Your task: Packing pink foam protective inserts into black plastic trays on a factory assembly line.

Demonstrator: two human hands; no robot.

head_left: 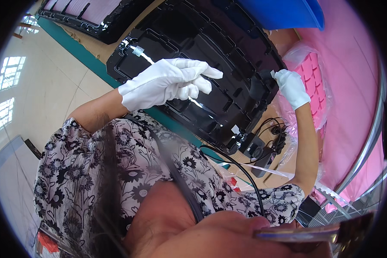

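A large glossy black moulded plastic tray (210, 56) with raised ribs lies in front of me. My left hand (165, 84), in a white glove, is above its near left part. Its fingers are bent and drawn together; whether anything is between them is hidden. At the tray's right edge, my white-gloved right hand (293, 89) pinches a small whitish piece (272, 74) at the fingertips. A small clear tag (137, 50) shows near the tray's left corner, and a white tab (235, 129) near its near edge.
Another black tray with a pale pink surface (90, 10) lies at far left. A blue bin (288, 15) stands at far right, near pink slotted foam (312, 81) in clear plastic. A black device (253, 146) and tangled cables (276, 131) lie by the tray's near right corner.
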